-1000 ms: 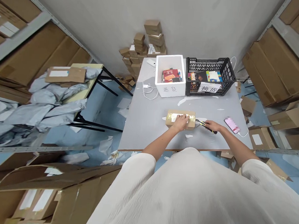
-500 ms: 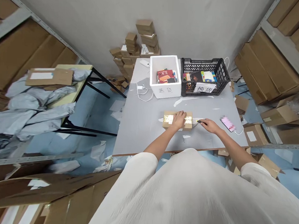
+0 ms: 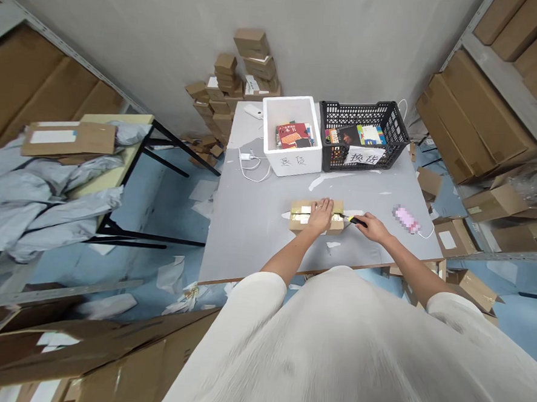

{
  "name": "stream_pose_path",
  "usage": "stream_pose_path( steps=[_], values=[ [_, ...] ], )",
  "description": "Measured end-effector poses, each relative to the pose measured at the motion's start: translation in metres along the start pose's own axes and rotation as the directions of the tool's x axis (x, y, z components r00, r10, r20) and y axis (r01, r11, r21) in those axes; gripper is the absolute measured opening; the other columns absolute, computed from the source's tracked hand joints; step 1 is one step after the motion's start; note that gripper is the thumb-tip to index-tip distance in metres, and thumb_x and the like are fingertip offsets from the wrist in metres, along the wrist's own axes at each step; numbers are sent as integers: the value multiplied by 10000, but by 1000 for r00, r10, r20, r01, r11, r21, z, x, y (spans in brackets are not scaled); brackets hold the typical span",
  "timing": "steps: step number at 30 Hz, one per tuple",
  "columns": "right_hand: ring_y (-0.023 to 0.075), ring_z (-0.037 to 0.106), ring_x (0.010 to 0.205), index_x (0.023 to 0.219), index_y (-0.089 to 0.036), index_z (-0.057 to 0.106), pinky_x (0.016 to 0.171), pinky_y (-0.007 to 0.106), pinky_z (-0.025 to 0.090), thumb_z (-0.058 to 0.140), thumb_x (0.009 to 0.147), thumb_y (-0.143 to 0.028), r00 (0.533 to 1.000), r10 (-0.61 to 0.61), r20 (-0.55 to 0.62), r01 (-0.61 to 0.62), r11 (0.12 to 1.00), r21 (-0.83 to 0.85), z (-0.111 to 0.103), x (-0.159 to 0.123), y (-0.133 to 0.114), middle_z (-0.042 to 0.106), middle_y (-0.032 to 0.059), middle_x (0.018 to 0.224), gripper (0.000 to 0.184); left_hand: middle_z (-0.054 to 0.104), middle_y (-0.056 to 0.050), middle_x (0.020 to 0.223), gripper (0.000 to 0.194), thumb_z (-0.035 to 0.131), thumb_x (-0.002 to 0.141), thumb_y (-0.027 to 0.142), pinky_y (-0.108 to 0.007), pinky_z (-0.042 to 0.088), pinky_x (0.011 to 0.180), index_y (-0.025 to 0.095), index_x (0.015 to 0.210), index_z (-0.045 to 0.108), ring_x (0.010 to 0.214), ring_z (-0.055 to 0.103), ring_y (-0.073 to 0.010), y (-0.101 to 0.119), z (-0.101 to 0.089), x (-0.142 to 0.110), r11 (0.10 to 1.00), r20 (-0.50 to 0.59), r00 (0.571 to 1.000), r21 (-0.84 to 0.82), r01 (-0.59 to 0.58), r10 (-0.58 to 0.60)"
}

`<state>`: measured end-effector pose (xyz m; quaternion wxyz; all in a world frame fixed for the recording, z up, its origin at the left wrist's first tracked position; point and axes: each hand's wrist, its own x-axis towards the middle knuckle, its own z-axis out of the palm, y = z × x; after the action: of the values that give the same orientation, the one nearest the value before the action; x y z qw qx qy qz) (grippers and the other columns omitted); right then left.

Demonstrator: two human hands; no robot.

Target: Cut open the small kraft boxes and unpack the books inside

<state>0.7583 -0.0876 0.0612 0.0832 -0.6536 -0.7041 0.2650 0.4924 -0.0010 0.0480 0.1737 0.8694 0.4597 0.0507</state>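
A small cardboard box [image 3: 300,223] with shiny tape and a white label lies on the grey table, a dark slit running along its top. My left hand [image 3: 321,215] rests flat across the top of it, fingers stretched toward the far edge. At the box's right end, my right hand [image 3: 374,227] is wrapped around a black-and-yellow utility knife [image 3: 357,221]. The knife points left at the end of the slit; whether its blade touches the cardboard is too small to tell.
On the table [image 3: 248,236] stand a white foam box [image 3: 293,164] and a black plastic crate [image 3: 362,164], both with books inside. A phone [image 3: 406,218] lies to the right with a cable. Grey parcels [image 3: 53,212] cover a side table; cartons [image 3: 476,123] fill the shelves.
The utility knife has swung from pointing up-left beside the box to its right end. A dark slit now shows along the taped top. The view has shifted right.
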Motion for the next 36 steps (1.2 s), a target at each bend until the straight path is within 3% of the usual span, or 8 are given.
stream_pose_path(
  steps=[6, 12, 18, 25, 30, 36],
  values=[
    [325, 663, 1216, 1563, -328, 673, 1101, 439, 553, 553, 1090, -421, 996, 13, -94, -5, 997, 83, 28, -1, 1, 696, 127, 1308, 497, 413, -221, 1799, 688, 359, 1098, 271, -604, 248, 1336, 168, 1777, 317, 1688, 368, -343, 2, 4, -5, 999, -42, 998, -26, 45, -46],
    [350, 645, 1241, 1556, -231, 663, 1127, 465, 535, 512, 1078, -432, 949, 197, -246, -163, 975, 151, 17, 0, 32, 674, 167, 1285, 540, 419, -205, 1800, 705, 371, 1088, 256, -621, 240, 1351, 186, 1786, 309, 1700, 358, -338, 2, 6, -8, 999, -34, 998, -27, 45, -46],
    [360, 636, 1249, 1413, -184, 718, 1115, 464, 536, 601, 986, -378, 902, 371, -221, -328, 922, 208, 14, 11, 64, 685, 189, 1329, 483, 366, -181, 1833, 720, 415, 1055, 267, -615, 177, 1389, 183, 1767, 353, 1729, 291, -313, 1, 6, -15, 995, -8, 996, -31, 92, -92],
    [368, 642, 1248, 1368, -185, 719, 1056, 461, 543, 651, 974, -385, 851, 508, -136, -491, 860, 139, 42, 28, 97, 679, 207, 1345, 447, 351, -153, 1837, 614, 425, 1095, 364, -596, 207, 1382, 246, 1696, 465, 1727, 270, -317, -20, -1, -59, 970, -7, 970, 3, 242, -242],
    [403, 618, 1287, 1414, -157, 667, 1045, 513, 544, 648, 993, -398, 817, 565, -114, -562, 825, 66, 57, 37, 125, 625, 244, 1405, 486, 357, -159, 1832, 616, 433, 1104, 368, -584, 266, 1358, 271, 1713, 427, 1712, 301, -318, -31, -7, -88, 935, 4, 935, 29, 354, -355],
    [414, 597, 1315, 1413, -145, 610, 1060, 523, 529, 676, 991, -411, 809, 584, -59, -584, 811, 19, 70, 32, 138, 599, 254, 1423, 503, 364, -171, 1823, 576, 447, 1111, 362, -559, 339, 1325, 264, 1679, 452, 1697, 333, -316, -36, -14, -99, 927, 28, 927, 38, 374, -375]
  ],
)
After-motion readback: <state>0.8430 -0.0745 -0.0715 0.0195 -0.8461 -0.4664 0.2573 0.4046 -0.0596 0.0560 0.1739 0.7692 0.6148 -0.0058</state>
